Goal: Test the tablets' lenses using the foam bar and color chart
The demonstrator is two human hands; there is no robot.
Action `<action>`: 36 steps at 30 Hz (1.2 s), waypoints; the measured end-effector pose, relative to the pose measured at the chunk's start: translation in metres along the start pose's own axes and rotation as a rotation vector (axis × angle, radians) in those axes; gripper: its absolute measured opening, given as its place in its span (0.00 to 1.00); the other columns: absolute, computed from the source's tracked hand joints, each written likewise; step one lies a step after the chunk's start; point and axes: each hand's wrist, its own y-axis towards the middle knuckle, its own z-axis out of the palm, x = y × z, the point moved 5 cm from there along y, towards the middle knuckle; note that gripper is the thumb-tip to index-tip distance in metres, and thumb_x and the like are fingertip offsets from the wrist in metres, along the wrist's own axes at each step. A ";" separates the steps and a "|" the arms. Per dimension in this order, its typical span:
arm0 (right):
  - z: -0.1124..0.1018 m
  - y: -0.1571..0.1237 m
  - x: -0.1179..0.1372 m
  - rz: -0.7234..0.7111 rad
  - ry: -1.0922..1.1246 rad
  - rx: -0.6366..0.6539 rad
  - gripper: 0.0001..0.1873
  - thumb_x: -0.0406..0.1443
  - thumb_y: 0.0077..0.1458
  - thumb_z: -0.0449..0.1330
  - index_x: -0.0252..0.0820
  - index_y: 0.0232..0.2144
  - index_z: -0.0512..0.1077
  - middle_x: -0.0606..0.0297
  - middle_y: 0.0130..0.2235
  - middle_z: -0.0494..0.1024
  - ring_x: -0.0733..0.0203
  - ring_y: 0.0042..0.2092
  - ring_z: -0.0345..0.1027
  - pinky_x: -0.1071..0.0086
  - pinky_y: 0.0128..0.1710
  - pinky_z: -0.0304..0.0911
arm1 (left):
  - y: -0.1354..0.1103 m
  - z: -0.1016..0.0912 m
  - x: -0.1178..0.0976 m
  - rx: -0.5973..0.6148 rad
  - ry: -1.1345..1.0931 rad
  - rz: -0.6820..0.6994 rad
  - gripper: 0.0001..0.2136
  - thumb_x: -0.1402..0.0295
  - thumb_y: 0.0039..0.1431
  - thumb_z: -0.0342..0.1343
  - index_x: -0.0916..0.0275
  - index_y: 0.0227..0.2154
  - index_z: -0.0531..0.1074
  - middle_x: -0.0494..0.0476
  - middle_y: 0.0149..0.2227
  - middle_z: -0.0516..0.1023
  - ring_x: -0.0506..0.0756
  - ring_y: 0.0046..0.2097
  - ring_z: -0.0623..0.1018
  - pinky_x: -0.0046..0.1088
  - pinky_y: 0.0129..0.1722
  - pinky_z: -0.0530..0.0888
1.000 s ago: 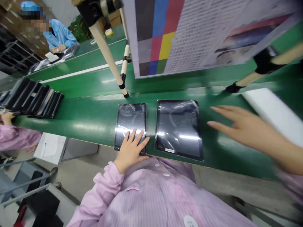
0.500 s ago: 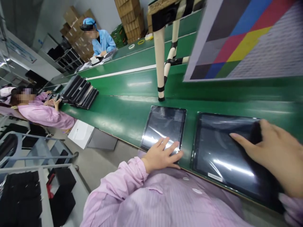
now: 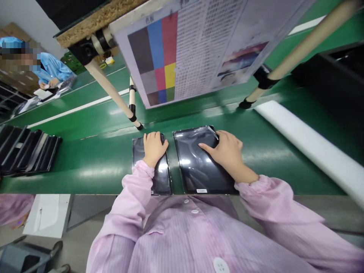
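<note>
Two flat black tablets with glossy screens and clear film lie side by side on the green bench. My left hand rests over the upper part of the left tablet, fingers stretched forward and thumb by its right edge. The larger right tablet bears a small white label at its near edge. On its right side my right hand grips the edge, thumb across the screen; the fingertips are hidden.
A frame with cream tubes carries a colour chart above the bench. Stacked black devices stand at left. A white foam strip and a dark box lie at right. A person in blue works across the bench.
My view has swung to the right, bringing the whole chart and foam strip into sight. My left hand has moved from the left tablet's near part to its far part. My right hand stays on its tablet.
</note>
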 end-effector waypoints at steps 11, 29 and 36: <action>-0.005 -0.004 -0.001 -0.016 0.030 0.008 0.43 0.58 0.57 0.56 0.29 0.61 0.65 0.40 0.60 0.67 0.39 0.62 0.60 0.47 0.60 0.54 | -0.018 -0.011 0.003 -0.080 -0.115 -0.022 0.21 0.64 0.61 0.57 0.65 0.56 0.69 0.66 0.54 0.72 0.64 0.59 0.68 0.46 0.64 0.61; -0.069 -0.105 0.020 -0.656 -0.008 0.150 0.19 0.46 0.66 0.53 0.50 0.43 0.82 0.54 0.61 0.67 0.35 0.63 0.57 0.44 0.55 0.52 | -0.205 -0.061 0.062 0.109 -0.183 0.186 0.15 0.68 0.65 0.53 0.51 0.52 0.77 0.64 0.60 0.60 0.66 0.62 0.59 0.54 0.58 0.64; -0.072 -0.111 0.020 -0.744 0.061 0.291 0.16 0.48 0.64 0.56 0.56 0.43 0.82 0.57 0.61 0.68 0.39 0.64 0.57 0.46 0.56 0.51 | -0.200 -0.059 0.073 0.115 -0.235 0.255 0.13 0.68 0.65 0.53 0.52 0.47 0.80 0.64 0.57 0.63 0.67 0.60 0.61 0.52 0.55 0.65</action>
